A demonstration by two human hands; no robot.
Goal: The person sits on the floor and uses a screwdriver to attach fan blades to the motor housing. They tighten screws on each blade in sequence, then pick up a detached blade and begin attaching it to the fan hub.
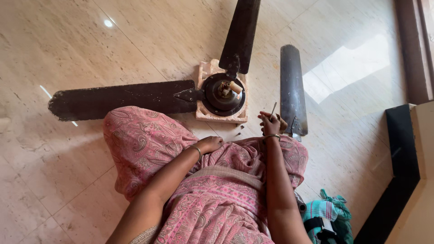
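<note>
While my right hand (270,124) pinches a thin tool (273,110) btwn fan hub (223,95) & loose blade (292,88), left hand (209,144) rests curled on knee; bare floor (68,49) w/ room beyond.

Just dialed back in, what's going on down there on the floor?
A person sits on the marble floor beside a dark ceiling fan. Its motor hub rests on a pale block, with two blades attached and a third blade lying detached to the right. The right hand holds a thin metal tool upright near that loose blade. The left hand rests on the knee, holding nothing visible. A couple of small dark bits lie on the floor near the block.
</note>
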